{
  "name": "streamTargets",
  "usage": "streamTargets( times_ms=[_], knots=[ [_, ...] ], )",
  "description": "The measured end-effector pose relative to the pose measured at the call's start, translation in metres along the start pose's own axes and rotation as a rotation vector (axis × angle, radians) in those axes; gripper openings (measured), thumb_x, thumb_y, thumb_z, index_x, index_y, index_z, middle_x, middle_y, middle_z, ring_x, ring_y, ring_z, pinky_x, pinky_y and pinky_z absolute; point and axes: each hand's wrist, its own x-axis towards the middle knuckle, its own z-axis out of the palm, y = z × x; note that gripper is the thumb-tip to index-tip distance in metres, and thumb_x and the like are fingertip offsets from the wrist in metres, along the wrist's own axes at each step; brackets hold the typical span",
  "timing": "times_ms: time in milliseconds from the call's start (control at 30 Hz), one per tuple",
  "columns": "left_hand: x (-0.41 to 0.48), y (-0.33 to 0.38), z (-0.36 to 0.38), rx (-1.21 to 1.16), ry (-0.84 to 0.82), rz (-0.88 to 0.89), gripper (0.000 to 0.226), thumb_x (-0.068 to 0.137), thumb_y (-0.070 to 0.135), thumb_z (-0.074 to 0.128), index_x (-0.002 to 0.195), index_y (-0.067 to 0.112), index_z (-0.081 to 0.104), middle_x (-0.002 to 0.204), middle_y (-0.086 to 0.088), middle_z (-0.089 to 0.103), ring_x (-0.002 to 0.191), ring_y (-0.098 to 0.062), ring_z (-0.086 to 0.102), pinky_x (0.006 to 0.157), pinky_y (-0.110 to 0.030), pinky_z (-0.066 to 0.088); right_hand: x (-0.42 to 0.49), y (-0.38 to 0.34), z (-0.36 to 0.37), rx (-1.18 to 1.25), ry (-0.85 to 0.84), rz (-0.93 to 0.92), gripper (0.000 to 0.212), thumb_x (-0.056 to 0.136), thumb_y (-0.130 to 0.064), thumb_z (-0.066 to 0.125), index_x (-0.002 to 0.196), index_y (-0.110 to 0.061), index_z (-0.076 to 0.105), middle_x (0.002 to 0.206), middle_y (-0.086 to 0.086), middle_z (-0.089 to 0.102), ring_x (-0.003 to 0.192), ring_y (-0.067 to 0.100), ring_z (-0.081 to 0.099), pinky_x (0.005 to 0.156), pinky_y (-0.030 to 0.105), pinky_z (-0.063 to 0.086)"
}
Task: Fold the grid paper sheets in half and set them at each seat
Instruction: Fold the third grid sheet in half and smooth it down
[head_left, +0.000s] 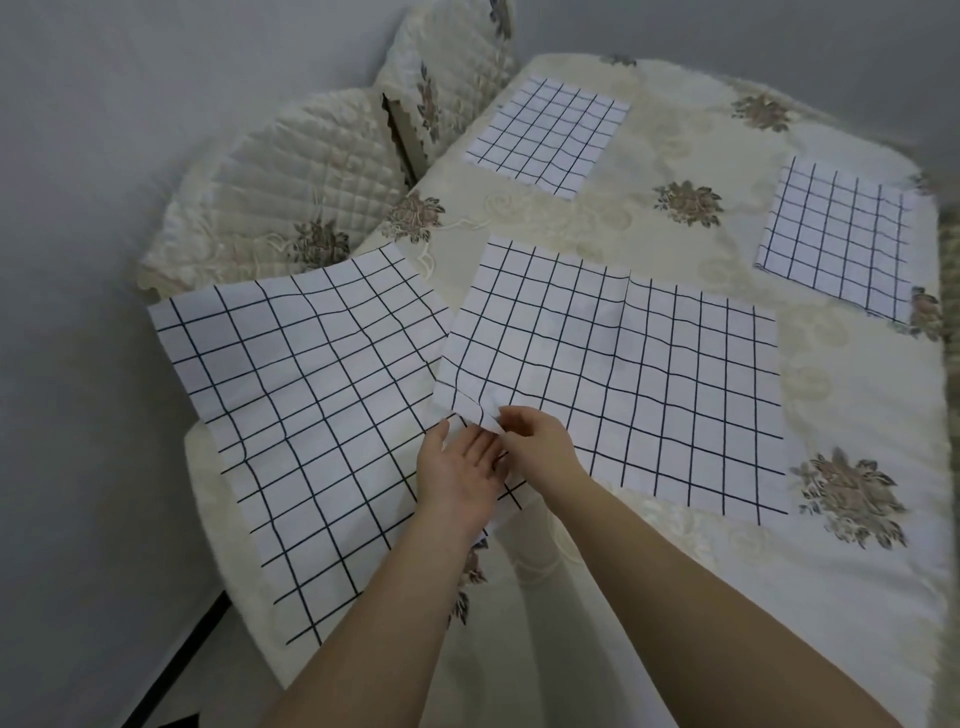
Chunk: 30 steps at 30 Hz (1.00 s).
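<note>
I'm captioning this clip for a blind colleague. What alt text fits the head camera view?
The right hand pinches the near corner of the middle unfolded sheet on a floral tablecloth, with the left hand open beside it. A second unfolded sheet lies to the left, overhanging the table; the far-left folded sheet and far-right folded sheet lie farther back.

You count four grid paper sheets: two large, the left large sheet (291, 415) and the centre large sheet (649, 389); two small, the far small sheet (545, 135) and the right small sheet (836, 234). You count two quilted chair backs, the near chair back (280, 197) and the far chair back (452, 67).
</note>
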Motion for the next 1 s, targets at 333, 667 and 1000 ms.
streamTargets(
  times_ms=[333, 667, 1000],
  knots=[
    [-0.004, -0.014, 0.011, 0.112, -0.131, -0.047, 0.055, 0.097, 0.043, 0.034, 0.128, 0.004, 0.057, 0.125, -0.014, 0.064, 0.119, -0.026, 0.057, 0.101, -0.04, 0.044, -0.003, -0.007, -0.021, -0.078, 0.226, -0.091, 0.017, 0.084, -0.02, 0.065, 0.099, -0.016, 0.071, 0.089, 0.0, 0.068, 0.085, 0.018, 0.065, 0.08, 0.034, 0.054],
    [-0.015, -0.033, 0.03, 0.197, -0.125, -0.077, 0.047, 0.096, 0.037, 0.041, 0.12, 0.001, 0.06, 0.127, -0.017, 0.06, 0.124, -0.03, 0.053, 0.111, -0.043, 0.037, -0.033, -0.008, -0.077, 0.341, 0.433, -0.068, 0.04, 0.089, -0.019, 0.058, 0.056, -0.018, 0.037, 0.052, -0.006, 0.033, 0.051, 0.012, 0.029, 0.053, 0.027, 0.027],
    [-0.026, -0.08, 0.039, 0.34, -0.134, -0.134, 0.053, 0.099, 0.037, 0.039, 0.137, 0.001, 0.046, 0.14, -0.016, 0.048, 0.131, -0.03, 0.044, 0.109, -0.043, 0.036, -0.067, 0.02, -0.151, 0.795, 0.573, -0.027, 0.035, 0.084, -0.027, 0.063, 0.057, -0.021, 0.043, 0.067, 0.006, 0.04, 0.068, 0.021, 0.035, 0.066, 0.034, 0.032]
  ],
)
